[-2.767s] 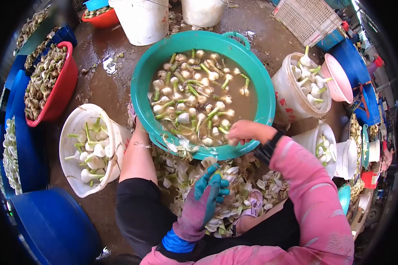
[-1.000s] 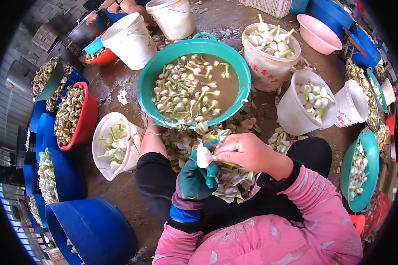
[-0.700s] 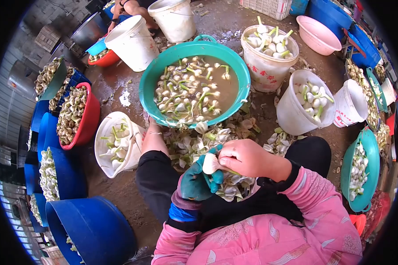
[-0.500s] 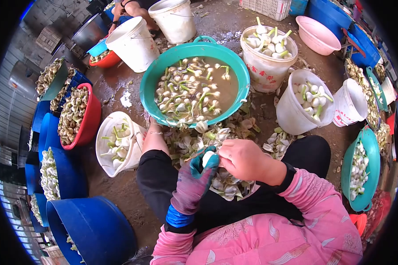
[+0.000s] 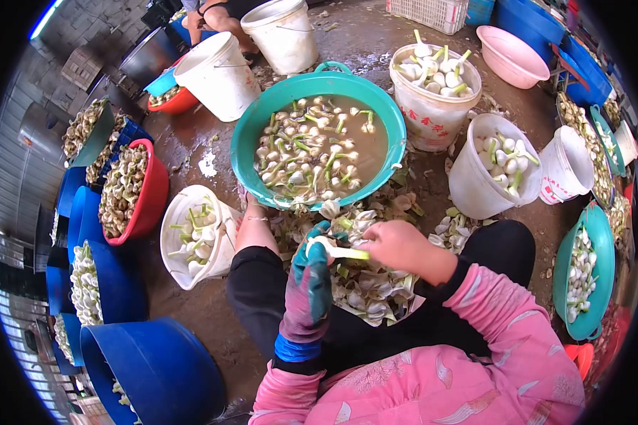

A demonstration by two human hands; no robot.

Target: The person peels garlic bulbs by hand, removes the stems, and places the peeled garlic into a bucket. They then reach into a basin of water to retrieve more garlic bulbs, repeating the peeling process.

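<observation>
My left hand (image 5: 309, 278), in a teal and purple glove, is closed round a peeled white garlic bulb (image 5: 321, 246) whose pale green stem points right. My bare right hand (image 5: 403, 248) is beside the stem's tip, its fingers curled; whether anything is pinched in them is hidden. Garlic peels (image 5: 368, 292) are heaped between my legs below both hands. Just ahead stands a teal basin (image 5: 395, 145) of murky water, with unpeeled garlic bulbs (image 5: 312, 145) floating in it.
White buckets of peeled garlic stand left (image 5: 228, 244) and right (image 5: 466, 177), with another bucket (image 5: 432, 122) behind. A red tub (image 5: 156, 188) of garlic and a blue barrel (image 5: 163, 368) are on my left. A pink basin (image 5: 514, 57) sits far right. Another person's arm (image 5: 220, 21) shows at the top.
My right hand has drawn back a little to the right from the bulb. The garlic in my left hand has turned, so its stem now shows.
</observation>
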